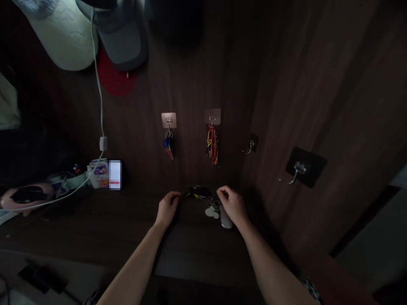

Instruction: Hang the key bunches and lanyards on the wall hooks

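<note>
A bunch of keys [199,192] lies on the dark wooden shelf [197,250], with a black strap, a white charm [211,212] and a silver fob [225,219]. My left hand [168,207] reaches it from the left, fingertips curled onto the black end. From the right, my right hand [232,205] curls over the bunch, partly hiding the fob. Both hands seem to pinch it. Above, on the wooden wall, one adhesive hook [168,120] holds keys with a blue fob [168,143], and another hook [212,116] holds red and yellow cords [213,146].
Two black wall hooks [252,143] [305,167] stand to the right. At left, a white cable [101,106] runs down past a plug, near a pink object [27,195], a cup and boxes. Two caps [60,34] [121,34] hang above.
</note>
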A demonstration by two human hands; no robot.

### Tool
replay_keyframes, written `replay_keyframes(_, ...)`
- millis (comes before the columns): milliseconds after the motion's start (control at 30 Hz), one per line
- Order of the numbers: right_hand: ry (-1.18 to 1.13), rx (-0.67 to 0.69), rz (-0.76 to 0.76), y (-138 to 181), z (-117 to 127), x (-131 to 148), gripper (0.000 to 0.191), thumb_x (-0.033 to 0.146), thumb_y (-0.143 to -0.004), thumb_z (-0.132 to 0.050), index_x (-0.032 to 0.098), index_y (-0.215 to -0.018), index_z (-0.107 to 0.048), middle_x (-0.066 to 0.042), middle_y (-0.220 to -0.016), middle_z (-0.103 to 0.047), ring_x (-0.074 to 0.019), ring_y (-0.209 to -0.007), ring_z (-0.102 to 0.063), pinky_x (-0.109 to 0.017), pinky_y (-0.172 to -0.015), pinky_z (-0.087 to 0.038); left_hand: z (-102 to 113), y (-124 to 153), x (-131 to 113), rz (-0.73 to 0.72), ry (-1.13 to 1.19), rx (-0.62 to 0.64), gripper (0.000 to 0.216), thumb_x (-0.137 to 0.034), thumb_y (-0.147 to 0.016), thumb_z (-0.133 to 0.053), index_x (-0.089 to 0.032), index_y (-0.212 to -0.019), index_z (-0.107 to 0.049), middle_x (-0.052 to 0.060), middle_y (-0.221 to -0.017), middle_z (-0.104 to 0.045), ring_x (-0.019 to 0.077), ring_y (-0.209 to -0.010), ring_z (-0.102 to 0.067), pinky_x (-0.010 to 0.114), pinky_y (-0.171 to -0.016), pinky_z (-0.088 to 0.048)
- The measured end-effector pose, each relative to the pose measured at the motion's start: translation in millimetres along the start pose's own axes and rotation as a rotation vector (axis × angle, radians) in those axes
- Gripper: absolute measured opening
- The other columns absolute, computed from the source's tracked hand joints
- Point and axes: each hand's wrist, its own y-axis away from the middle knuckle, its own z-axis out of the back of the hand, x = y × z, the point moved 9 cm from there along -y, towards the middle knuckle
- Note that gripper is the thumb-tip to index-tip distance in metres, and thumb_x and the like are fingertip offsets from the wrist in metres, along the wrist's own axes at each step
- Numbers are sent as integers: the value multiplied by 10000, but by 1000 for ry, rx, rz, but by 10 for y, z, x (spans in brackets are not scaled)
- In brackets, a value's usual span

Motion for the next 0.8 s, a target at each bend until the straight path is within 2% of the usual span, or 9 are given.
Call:
replay_keyframes(100,13,-19,-127,-57,39,-287,192,234,-805,-442,195,-909,-599,-29,-786,-663,-160,-702,-613,-260,-666,-438,-120,16,-52,-95,-88,92,260,-236,-790,-466,-236,-994,-628,25,-1020,-661,180,-993,-587,325,-909,-434)
replay_keyframes(200,63,-5,-154,-64,-18,-421,282,180,-789,-441,192,-1037,-573,-40,-874,-672,-158,-785,-621,-271,-735,-449,-279,64,-124,-190,-230,215,375,-278,-797,-493,-249,-1167,-547,39,-1203,-588,202,-1162,-484,363,-990,-369)
replay_keyframes(300,111,65,-175,-33,-143,-490,360,133,-775,-445,202,-1113,-546,-49,-996,-662,-151,-853,-617,-281,-799,-441,-394,107,-132,-191,-373,311,517,-345,-811,-491,-273,-1314,-397,36,-1366,-451,236,-1308,-312,424,-1042,-289)
replay_keyframes(400,170,125,-168,4,-226,-489,384,128,-784,-442,208,-1149,-531,-56,-1091,-636,-163,-939,-594,-302,-849,-420,-451,131,-114,-163,-451,370,555,-390,-838,-439,-278,-1365,-307,33,-1421,-376,244,-1354,-212,441,-1066,-233)
replay_keyframes(500,251,163,-150,26,-251,-452,360,157,-799,-448,205,-1143,-541,-69,-1141,-611,-204,-1034,-548,-336,-879,-395,-453,122,-78,-129,-473,365,580,-379,-840,-433,-233,-1378,-274,66,-1414,-383,247,-1344,-238,429,-1060,-241)
replay_keyframes(600,311,196,-155,34,-260,-438,335,174,-807,-449,200,-1123,-556,-80,-1145,-599,-233,-1048,-529,-359,-878,-382,-399,96,-80,-131,-466,290,579,-335,-826,-463,-200,-1361,-286,93,-1359,-448,242,-1281,-353,400,-1024,-300)
replay_keyframes(700,315,198,-172,30,-257,-451,338,145,-807,-433,193,-1119,-556,-80,-1138,-596,-222,-1055,-521,-341,-877,-374,-305,86,-112,-150,-452,201,497,-282,-821,-473,-195,-1297,-361,88,-1224,-564,236,-1166,-469,384,-956,-366)
replay_keyframes(800,287,188,-174,18,-257,-460,366,107,-798,-423,201,-1127,-551,-61,-1105,-608,-189,-1044,-526,-298,-868,-372,-221,91,-91,-132,-452,168,384,-276,-824,-470,-199,-1200,-440,63,-1041,-651,251,-1066,-524,399,-890,-400)
